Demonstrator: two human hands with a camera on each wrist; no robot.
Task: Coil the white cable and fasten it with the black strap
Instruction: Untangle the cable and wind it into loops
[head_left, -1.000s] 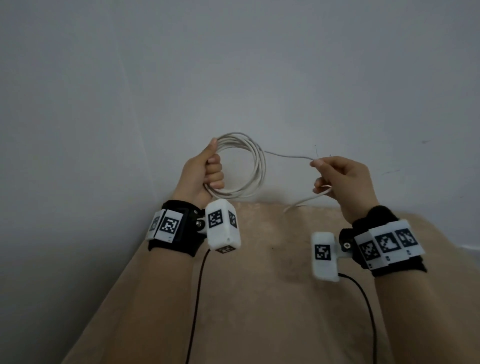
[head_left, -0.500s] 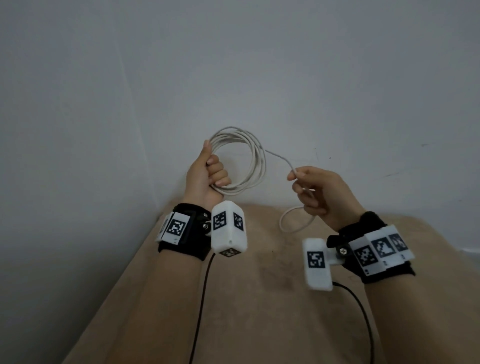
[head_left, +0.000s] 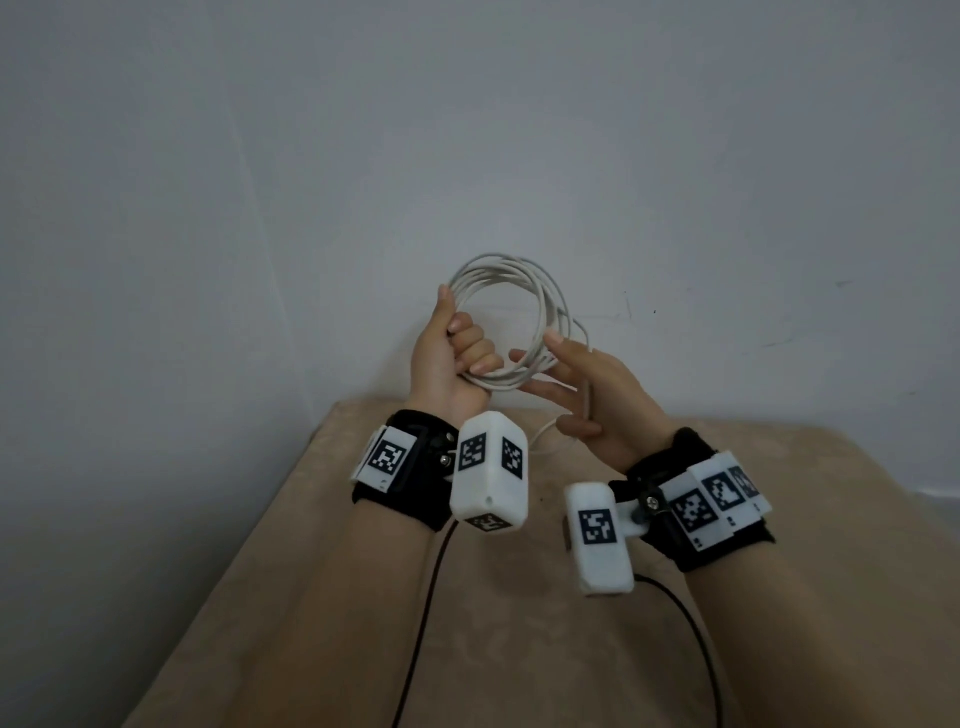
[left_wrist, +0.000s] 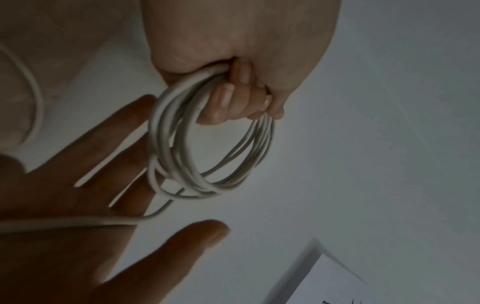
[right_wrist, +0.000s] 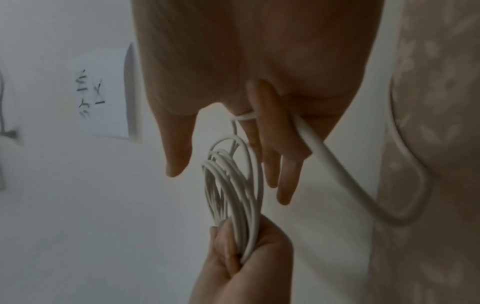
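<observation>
- White cable (head_left: 511, 322): held up in front of a plain grey wall (head_left: 467, 130), above a beige patterned cloth surface (head_left: 519, 623). Several loops form a coil; a loose tail (right_wrist: 337, 164) drops from the coil toward the cloth.
- Left hand (head_left: 447, 364): fist closed round the near-left side of the coil, fingers curled over the strands, thumb lying upward along them. The left wrist view confirms the loops pass through the closed fingers.
- Right hand (head_left: 597, 400): fingers mostly straight and spread, palm turned toward the coil, fingertips at its right side. The right wrist view shows the tail running behind a finger (right_wrist: 275, 133) and across the palm. Whether any finger is pinching the tail cannot be told.
- Writing: the wrist bands (head_left: 387, 457) and white camera housings (head_left: 491, 478) carry black-and-white square coded markers, no readable text. A white sheet on the wall (right_wrist: 101, 92) bears dark handwritten characters; they are not legible. No brand mark visible on the cable.
- Change from one second ago: the right hand then stood well to the right of the coil, closed on a stretched length of cable. It is now right beside the coil with fingers spread, and the stretched length has been taken up toward the coil. The left hand's hold is unchanged.
- Black strap: not identifiable in any view.
</observation>
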